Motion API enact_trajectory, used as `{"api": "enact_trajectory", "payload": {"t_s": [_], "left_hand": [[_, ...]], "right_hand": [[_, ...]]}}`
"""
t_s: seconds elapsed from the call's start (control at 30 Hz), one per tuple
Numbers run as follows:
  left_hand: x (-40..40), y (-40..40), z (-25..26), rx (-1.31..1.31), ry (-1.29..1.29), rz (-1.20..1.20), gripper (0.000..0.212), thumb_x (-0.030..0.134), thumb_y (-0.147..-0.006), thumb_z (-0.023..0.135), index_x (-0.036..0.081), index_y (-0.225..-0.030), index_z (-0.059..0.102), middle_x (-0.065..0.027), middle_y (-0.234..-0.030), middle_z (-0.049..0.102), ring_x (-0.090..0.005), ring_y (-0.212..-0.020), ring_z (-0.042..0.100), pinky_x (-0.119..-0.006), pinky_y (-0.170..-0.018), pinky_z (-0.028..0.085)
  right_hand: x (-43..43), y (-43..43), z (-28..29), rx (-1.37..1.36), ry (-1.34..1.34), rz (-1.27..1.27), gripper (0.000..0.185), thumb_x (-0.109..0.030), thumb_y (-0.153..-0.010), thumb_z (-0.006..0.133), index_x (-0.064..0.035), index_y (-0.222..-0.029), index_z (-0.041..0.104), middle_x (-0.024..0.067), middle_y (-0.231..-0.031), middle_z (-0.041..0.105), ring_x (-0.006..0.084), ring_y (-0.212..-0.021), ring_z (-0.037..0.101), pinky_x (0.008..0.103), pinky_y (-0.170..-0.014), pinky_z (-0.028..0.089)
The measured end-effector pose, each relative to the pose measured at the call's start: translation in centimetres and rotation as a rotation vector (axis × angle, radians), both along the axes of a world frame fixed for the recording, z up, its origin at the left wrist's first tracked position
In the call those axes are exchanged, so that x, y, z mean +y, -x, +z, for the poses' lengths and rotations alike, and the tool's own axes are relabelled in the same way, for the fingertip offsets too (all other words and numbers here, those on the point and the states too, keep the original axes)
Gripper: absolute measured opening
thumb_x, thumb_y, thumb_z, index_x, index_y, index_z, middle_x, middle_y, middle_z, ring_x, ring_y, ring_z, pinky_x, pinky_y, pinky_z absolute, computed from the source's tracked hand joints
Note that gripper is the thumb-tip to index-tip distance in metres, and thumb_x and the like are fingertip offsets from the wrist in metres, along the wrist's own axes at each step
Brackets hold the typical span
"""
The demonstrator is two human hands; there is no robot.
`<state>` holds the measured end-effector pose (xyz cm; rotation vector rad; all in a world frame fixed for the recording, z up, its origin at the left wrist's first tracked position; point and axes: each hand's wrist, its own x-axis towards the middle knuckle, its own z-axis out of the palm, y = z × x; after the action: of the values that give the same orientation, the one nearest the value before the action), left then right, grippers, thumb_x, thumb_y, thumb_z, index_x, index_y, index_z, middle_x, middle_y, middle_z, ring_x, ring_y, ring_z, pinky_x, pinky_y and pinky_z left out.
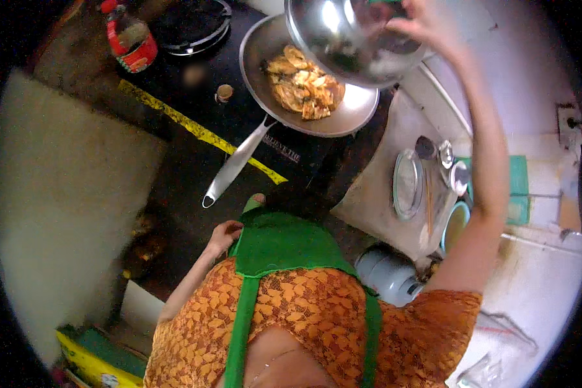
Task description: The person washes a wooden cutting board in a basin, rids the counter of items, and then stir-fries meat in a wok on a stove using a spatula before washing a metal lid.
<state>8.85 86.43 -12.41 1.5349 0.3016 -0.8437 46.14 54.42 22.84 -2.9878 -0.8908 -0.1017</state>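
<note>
At the upper right, my right hand (414, 24) is on a shiny domed steel lid or bowl (363, 53), partly cut off by the picture's top edge. It is held tilted above the right side of a frying pan (252, 72). Browned pieces of food (305, 85), partly covered by the steel dome, lie in the pan. The pan's long metal handle (237, 162) points toward me, with no hand on it. My left hand (227, 235) hangs low with bent fingers against the edge of my green apron (291, 245); whether it grips the cloth is unclear.
A red-labelled bottle (135, 46), a round black appliance (191, 26) and a small corked jar (224, 93) stand left of the pan. On the right-hand counter (373, 194) are a glass dish (407, 184) and chopsticks (428, 199). Below is a grey cylinder (390, 276).
</note>
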Motion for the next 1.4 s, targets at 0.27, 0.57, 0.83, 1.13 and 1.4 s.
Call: {"api": "enact_trajectory", "payload": {"t_s": [0.27, 0.57, 0.83, 1.13, 1.4], "left_hand": [[-0.6, -1.7, -2.1, -0.074, 0.029, -0.087, 0.024, 0.008, -0.077, 0.057, 0.0, -0.1, 0.056, -0.0093, -0.092, 0.061, -0.0151, -0.084, 0.057, -0.027, -0.075, 0.044], [-0.6, -1.5, -2.3, -0.034, 0.019, -0.113, 0.025, 0.011, -0.077, 0.06, 0.002, -0.1, 0.056, -0.0087, -0.093, 0.061, -0.0157, -0.087, 0.056, -0.028, -0.078, 0.044], [-1.2, -0.5, -4.1, -0.038, -0.01, -0.137, 0.028, 0.014, -0.076, 0.06, 0.002, -0.101, 0.056, -0.0101, -0.096, 0.06, -0.0164, -0.087, 0.057, -0.028, -0.078, 0.044], [-2.5, -0.6, -4.7, -0.12, 0.024, -0.263, 0.024, 0.011, -0.077, 0.059, 0.003, -0.099, 0.057, -0.007, -0.09, 0.06, -0.0131, -0.082, 0.056, -0.026, -0.075, 0.045], [-5.4, 0.2, 0.2, -0.174, -0.104, -0.321, 0.024, 0.014, -0.076, 0.059, 0.003, -0.098, 0.057, -0.008, -0.089, 0.061, -0.0145, -0.083, 0.058, -0.028, -0.074, 0.045]], "right_hand": [[2.8, 6.4, 7.4, -0.462, 0.114, -0.199, 0.041, -0.023, -0.058, 0.07, -0.0034, -0.074, 0.038, 0.0155, -0.061, 0.049, 0.0341, -0.061, 0.051, 0.0415, -0.053, 0.038], [1.5, 6.0, -1.2, -0.276, 0.058, -0.229, 0.036, -0.018, -0.059, 0.069, -0.0021, -0.077, 0.042, 0.0177, -0.069, 0.053, 0.0345, -0.07, 0.054, 0.0422, -0.06, 0.043], [1.9, 6.3, -3.1, -0.273, 0.06, -0.186, 0.037, -0.022, -0.061, 0.067, -0.002, -0.08, 0.042, 0.0182, -0.072, 0.055, 0.0359, -0.072, 0.054, 0.0433, -0.062, 0.043], [0.6, 6.5, -3.4, -0.36, 0.057, -0.239, 0.037, -0.019, -0.061, 0.067, 0.0001, -0.081, 0.042, 0.0191, -0.069, 0.055, 0.0356, -0.071, 0.056, 0.0437, -0.063, 0.044], [-7.5, 11.0, -0.3, -0.363, 0.054, -0.387, 0.04, -0.025, -0.064, 0.068, -0.0036, -0.087, 0.043, 0.0156, -0.078, 0.058, 0.0341, -0.074, 0.056, 0.0412, -0.062, 0.044]]}}
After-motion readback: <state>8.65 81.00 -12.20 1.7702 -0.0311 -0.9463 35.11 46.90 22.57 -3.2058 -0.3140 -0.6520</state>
